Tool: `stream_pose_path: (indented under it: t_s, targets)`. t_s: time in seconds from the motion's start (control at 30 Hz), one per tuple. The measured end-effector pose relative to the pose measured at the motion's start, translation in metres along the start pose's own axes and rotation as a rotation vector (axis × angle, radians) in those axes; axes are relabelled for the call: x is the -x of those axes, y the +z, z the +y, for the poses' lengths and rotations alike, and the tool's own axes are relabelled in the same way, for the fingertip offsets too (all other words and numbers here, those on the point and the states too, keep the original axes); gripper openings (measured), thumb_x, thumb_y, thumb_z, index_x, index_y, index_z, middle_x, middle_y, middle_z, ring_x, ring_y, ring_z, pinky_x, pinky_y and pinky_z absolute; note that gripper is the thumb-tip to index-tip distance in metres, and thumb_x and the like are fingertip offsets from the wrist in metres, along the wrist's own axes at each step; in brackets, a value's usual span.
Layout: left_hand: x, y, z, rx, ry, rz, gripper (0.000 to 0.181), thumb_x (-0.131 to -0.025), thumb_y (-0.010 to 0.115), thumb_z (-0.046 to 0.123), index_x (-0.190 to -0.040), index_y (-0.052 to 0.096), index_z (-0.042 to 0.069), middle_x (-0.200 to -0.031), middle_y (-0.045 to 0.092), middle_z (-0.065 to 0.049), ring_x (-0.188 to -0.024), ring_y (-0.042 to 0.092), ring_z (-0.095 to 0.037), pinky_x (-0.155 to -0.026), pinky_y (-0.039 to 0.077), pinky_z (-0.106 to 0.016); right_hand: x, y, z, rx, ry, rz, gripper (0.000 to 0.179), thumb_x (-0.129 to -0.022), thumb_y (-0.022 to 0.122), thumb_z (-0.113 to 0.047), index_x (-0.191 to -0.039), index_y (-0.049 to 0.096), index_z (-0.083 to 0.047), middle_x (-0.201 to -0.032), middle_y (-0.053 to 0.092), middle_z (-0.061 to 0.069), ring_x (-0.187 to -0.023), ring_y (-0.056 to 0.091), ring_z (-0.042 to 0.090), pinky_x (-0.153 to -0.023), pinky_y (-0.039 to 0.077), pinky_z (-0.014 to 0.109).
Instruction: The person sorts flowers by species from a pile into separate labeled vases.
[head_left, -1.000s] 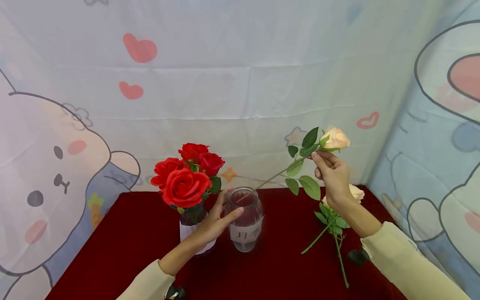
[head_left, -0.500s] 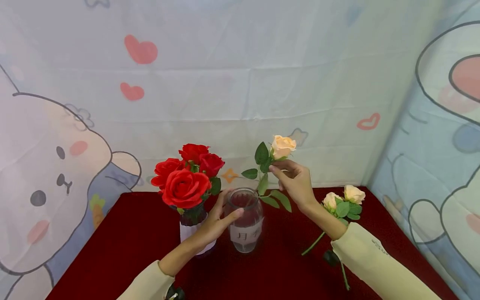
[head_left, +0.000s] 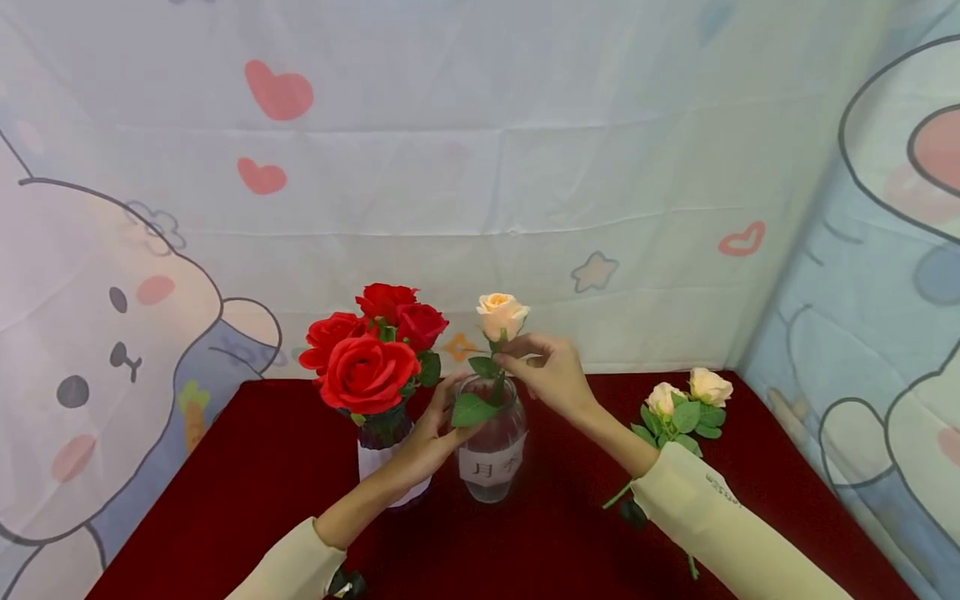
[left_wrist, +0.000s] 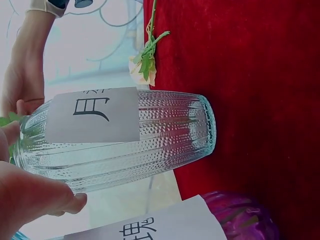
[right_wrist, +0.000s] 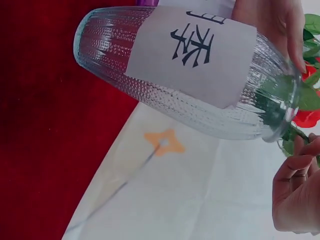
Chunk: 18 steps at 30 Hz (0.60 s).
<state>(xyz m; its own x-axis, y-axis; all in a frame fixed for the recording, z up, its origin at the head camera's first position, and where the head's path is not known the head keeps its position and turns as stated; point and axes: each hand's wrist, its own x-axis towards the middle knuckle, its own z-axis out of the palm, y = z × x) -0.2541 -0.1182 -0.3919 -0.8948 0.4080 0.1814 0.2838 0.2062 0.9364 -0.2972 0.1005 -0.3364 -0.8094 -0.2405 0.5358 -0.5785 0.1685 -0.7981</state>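
A clear glass vase (head_left: pixel 491 496) with a white paper label stands upright on the red cloth. My left hand (head_left: pixel 426 443) grips it near the neck, thumb in front. With thumb and fingers my right hand (head_left: pixel 553 377) pinches the stem of a peach rose (head_left: pixel 502 317) just below the bloom. The stem goes down into the vase's mouth; one green leaf (head_left: pixel 472 410) hangs over the rim. In the right wrist view, leaves show through the glass neck (right_wrist: pixel 272 107). The stem's lower end is hard to make out.
Left of the vase, close by, a purple vase (left_wrist: pixel 242 220) with a white label holds several red roses (head_left: pixel 371 373). Two more peach roses (head_left: pixel 708 387) lie on the red cloth (head_left: pixel 300 467) at right, partly behind my right sleeve. A printed curtain hangs behind.
My right hand has moved left and down with the peach rose, bringing it upright over the vase with its stem inside. The left hand has stayed on the vase.
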Motion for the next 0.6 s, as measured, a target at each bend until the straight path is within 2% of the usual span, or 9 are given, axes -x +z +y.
stream_pose_path:
  t_s: [0.07,0.13,0.23,0.33,0.43,0.6]
  targets:
    - [0.000,0.001,0.000,-0.010,-0.016,0.013,0.069,-0.105,0.058,0.028,-0.160,0.016,0.031,-0.170,0.013,-0.010,-0.157,0.015,-0.042,-0.117,0.029,-0.069,0.000,0.003,0.002,0.017,0.008,-0.011,0.014,-0.090,0.078,-0.011,-0.099,0.077,0.000,-0.094,0.076,0.020,-0.043,0.047,0.008,-0.043,0.039,0.022]
    - [0.000,0.001,0.000,-0.004,-0.014,0.014,0.069,-0.105,0.058,0.028,-0.160,0.016,0.030,-0.170,0.013,-0.007,-0.158,0.012,-0.039,-0.119,0.023,-0.070,-0.001,0.006,0.004,0.039,0.009,-0.013,0.015,-0.089,0.079,-0.012,-0.099,0.078,-0.001,-0.096,0.078,0.018,-0.052,0.055,0.009,-0.047,0.044,0.021]
    - [0.000,0.000,0.000,0.005,0.016,0.001,0.069,-0.105,0.057,0.027,-0.161,0.017,0.027,-0.169,0.014,-0.005,-0.158,0.013,-0.035,-0.121,0.019,-0.068,-0.004,0.009,0.007,0.077,0.007,-0.009,0.016,-0.089,0.079,-0.013,-0.101,0.078,-0.002,-0.099,0.078,0.015,-0.071,0.069,0.015,-0.059,0.052,0.021]
    - [-0.001,-0.001,0.001,0.010,0.063,-0.023,0.066,-0.106,0.055,0.024,-0.161,0.019,0.024,-0.168,0.017,-0.003,-0.158,0.015,-0.032,-0.123,0.018,-0.065,-0.007,0.011,0.007,0.102,0.022,-0.003,0.018,-0.089,0.079,-0.014,-0.102,0.078,-0.002,-0.102,0.079,0.014,-0.091,0.074,0.022,-0.073,0.057,0.022]
    - [-0.001,-0.002,0.001,-0.001,0.071,-0.026,0.065,-0.106,0.055,0.026,-0.161,0.020,0.024,-0.168,0.019,-0.003,-0.158,0.014,-0.030,-0.124,0.016,-0.064,-0.011,0.014,0.005,0.113,0.046,-0.008,0.021,-0.090,0.079,-0.017,-0.105,0.078,-0.002,-0.105,0.079,0.014,-0.096,0.075,0.026,-0.077,0.059,0.026]
    - [0.000,-0.003,0.000,0.003,0.035,-0.019,0.069,-0.105,0.056,0.030,-0.162,0.017,0.029,-0.170,0.018,-0.004,-0.159,0.012,-0.032,-0.123,0.014,-0.068,-0.015,0.017,0.005,0.161,0.088,-0.004,0.023,-0.090,0.079,-0.020,-0.105,0.078,-0.002,-0.104,0.079,0.014,-0.096,0.075,0.027,-0.075,0.060,0.030]
